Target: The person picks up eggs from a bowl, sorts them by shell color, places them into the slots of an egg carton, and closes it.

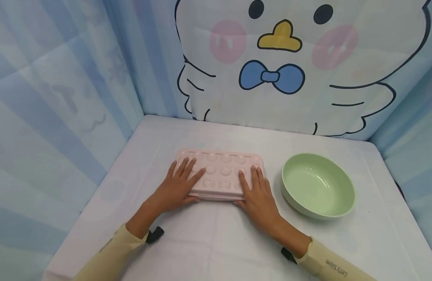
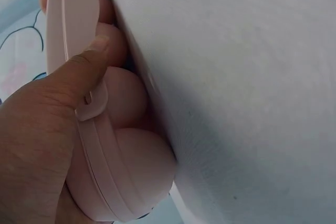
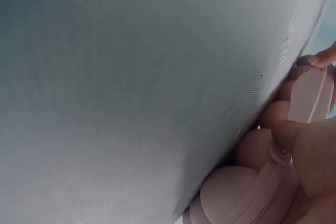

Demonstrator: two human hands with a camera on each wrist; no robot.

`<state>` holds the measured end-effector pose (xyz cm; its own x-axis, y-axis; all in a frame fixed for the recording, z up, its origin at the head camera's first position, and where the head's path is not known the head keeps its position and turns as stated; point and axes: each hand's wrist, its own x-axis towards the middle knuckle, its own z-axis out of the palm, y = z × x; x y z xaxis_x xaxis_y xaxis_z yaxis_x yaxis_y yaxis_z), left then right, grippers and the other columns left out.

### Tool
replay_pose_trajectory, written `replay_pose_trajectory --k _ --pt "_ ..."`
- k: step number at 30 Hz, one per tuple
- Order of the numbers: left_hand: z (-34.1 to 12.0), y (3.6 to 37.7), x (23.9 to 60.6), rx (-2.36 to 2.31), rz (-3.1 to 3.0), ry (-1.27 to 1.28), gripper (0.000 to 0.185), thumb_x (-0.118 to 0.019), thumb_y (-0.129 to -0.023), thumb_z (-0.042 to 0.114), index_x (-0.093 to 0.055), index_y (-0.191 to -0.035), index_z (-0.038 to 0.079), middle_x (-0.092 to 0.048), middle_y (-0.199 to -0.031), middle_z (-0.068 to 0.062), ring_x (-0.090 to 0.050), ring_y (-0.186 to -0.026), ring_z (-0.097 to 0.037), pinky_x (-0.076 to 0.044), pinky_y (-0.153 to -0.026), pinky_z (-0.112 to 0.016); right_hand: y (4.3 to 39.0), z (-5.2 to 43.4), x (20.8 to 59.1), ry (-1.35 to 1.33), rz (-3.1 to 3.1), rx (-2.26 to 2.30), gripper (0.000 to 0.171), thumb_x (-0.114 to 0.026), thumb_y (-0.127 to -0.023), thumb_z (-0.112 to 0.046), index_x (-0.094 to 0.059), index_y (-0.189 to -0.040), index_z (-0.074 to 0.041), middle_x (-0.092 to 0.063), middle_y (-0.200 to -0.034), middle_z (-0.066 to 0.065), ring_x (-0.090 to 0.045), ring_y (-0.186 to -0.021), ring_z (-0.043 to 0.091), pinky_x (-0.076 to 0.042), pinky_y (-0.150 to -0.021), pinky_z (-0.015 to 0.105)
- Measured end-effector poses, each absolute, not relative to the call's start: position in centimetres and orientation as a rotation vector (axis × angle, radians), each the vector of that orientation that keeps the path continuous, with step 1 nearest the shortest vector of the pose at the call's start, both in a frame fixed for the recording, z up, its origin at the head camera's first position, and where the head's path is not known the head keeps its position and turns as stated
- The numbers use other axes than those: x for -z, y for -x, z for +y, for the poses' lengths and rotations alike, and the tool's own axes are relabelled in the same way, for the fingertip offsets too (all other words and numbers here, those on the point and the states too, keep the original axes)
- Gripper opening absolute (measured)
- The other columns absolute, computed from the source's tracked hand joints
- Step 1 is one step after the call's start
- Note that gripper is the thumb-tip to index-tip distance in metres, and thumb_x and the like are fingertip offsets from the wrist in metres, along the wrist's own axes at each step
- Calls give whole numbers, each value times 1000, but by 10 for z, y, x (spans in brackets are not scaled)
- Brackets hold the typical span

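Observation:
A pink plastic egg box point(image 1: 217, 177) with a lid of rows of round clear bumps lies closed on the white table. My left hand point(image 1: 174, 189) rests on its left end, fingers spread straight over the lid. In the left wrist view, the left thumb point(image 2: 79, 74) presses the front side by a latch tab point(image 2: 93, 108), above the rounded cups of the base. My right hand point(image 1: 259, 203) lies on the right end with straight fingers on the lid. Its thumb point(image 3: 289, 135) touches the front by another latch tab point(image 3: 280, 153) in the right wrist view.
A light green round bowl point(image 1: 317, 185) stands to the right of the egg box, near my right hand. A white cloth covers the table point(image 1: 209, 242). Blue-and-white curtains point(image 1: 61, 117) hang at the sides, and a cartoon-print cloth point(image 1: 272, 105) hangs behind.

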<state>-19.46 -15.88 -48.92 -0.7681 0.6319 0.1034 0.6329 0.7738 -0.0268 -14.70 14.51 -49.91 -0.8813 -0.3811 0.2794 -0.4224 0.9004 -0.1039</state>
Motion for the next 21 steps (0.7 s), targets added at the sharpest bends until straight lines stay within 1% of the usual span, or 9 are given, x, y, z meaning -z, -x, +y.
replay_pose_trajectory --k 4,9,16,21 --pt "-159 193 490 5 -2857 1018 93 -71 -93 58 -28 -166 18 -14 -169 -22 -7 -155 -42 -5 -121 -64 147 144 499 -590 -2824 -251 91 -84 -88 -37 -38 -159 -4 -21 -160 38 -15 -151 51 -28 -114 66" --pt "-159 193 492 -8 -2837 1025 91 -72 -94 55 -29 -165 17 -16 -169 -23 -9 -155 -43 -8 -121 -64 146 143 500 -576 -2838 -243 91 -84 -88 -37 -38 -159 -5 -20 -160 38 -14 -151 50 -28 -114 65" --pt "-160 195 493 12 -2839 1023 92 -73 -93 56 -30 -165 18 -16 -169 -22 -10 -155 -41 -7 -121 -63 147 143 500 -570 -2861 -243 91 -83 -89 -38 -36 -160 -5 -18 -162 37 -12 -152 49 -27 -115 65" --pt "-159 195 494 68 -2853 993 92 -75 -92 54 -31 -165 19 -16 -169 -21 -11 -155 -39 -8 -122 -62 151 146 497 -600 -2893 -234 92 -82 -90 -40 -35 -161 -5 -18 -162 36 -14 -152 50 -27 -117 62"
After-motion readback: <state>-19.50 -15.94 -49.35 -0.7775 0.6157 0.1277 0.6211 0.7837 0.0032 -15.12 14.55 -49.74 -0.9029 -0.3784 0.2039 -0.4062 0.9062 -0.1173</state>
